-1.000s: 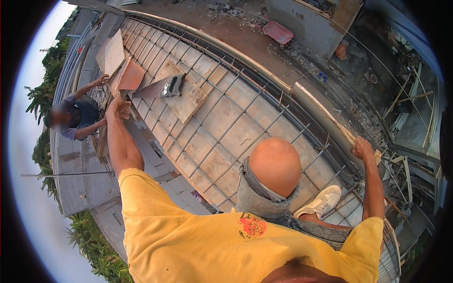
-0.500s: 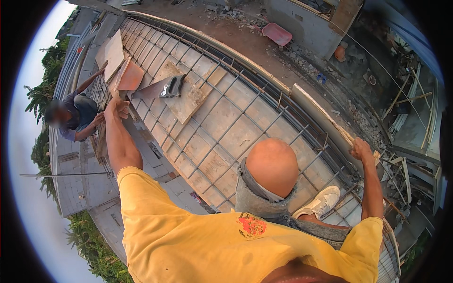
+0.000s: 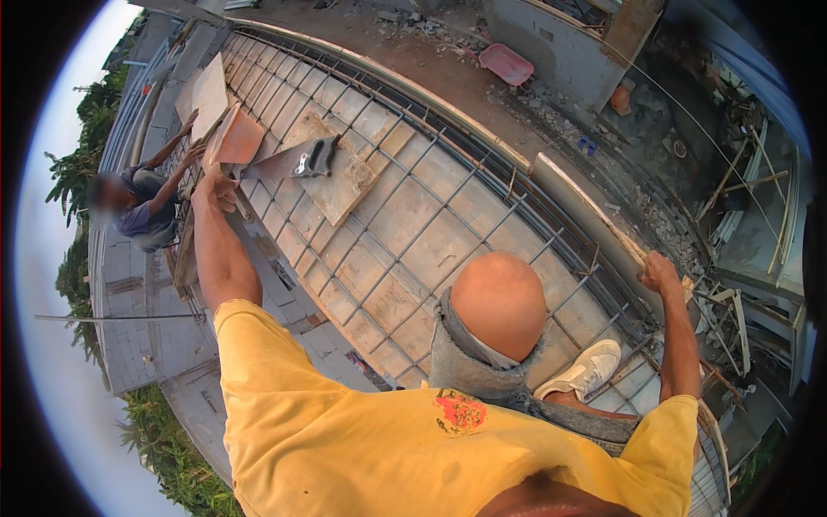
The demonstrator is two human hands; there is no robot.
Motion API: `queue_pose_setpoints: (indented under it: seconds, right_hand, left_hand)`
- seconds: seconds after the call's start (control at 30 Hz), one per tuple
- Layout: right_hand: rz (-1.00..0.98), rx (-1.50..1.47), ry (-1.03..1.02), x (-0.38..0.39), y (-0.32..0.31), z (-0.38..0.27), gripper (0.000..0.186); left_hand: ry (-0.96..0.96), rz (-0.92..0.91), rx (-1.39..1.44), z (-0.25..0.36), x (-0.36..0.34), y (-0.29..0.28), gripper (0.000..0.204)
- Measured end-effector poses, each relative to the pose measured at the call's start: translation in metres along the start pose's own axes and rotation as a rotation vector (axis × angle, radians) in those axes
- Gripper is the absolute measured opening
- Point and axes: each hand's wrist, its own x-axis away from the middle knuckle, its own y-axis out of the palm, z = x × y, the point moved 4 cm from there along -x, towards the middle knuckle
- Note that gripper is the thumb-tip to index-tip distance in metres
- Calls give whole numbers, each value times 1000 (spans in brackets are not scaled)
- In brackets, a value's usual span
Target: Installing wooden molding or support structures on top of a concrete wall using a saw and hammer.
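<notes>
My left hand (image 3: 215,188) reaches far forward, its fingers closed around the near lower end of an orange-faced board (image 3: 238,140) that stands tilted. Close by, a handsaw (image 3: 297,162) with a dark handle lies on a loose piece of plywood (image 3: 340,191) over the rebar grid. Out to the right, my right hand (image 3: 662,272) is closed on the top edge of an upright formwork board (image 3: 594,205). A co-worker (image 3: 138,202) crouches at the far left, both hands near a pale sheet (image 3: 207,96) and the orange-faced board.
A rebar grid (image 3: 405,250) runs over the wooden deck beneath me; my shoe (image 3: 590,369) is on it. Below on the right lie rubble and a pink wheelbarrow tray (image 3: 506,64). Grey block walls (image 3: 129,345) stand to the left, and a thin rod (image 3: 121,319) sticks out there.
The co-worker's lower hand has moved up and away to the boards, and their body has shifted. The orange-faced board has moved very slightly. My right hand has stayed put.
</notes>
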Motion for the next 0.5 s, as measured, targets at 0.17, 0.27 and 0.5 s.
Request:
queue_pose_setpoints:
  seconds: [0.17, 0.27, 0.5]
  right_hand:
    - [32, 6, -41, -8, 14, 11, 30]
    - [40, -8, -30, -11, 18, 14, 33]
    - [-9, 29, -22, -8, 6, 3, 31]
  left_hand:
    - [63, 22, -20, 9, 4, 0, 62]
    - [51, 5, -43, 9, -2, 1, 62]
    - [-31, -62, -7, -14, -43, 0, 66]
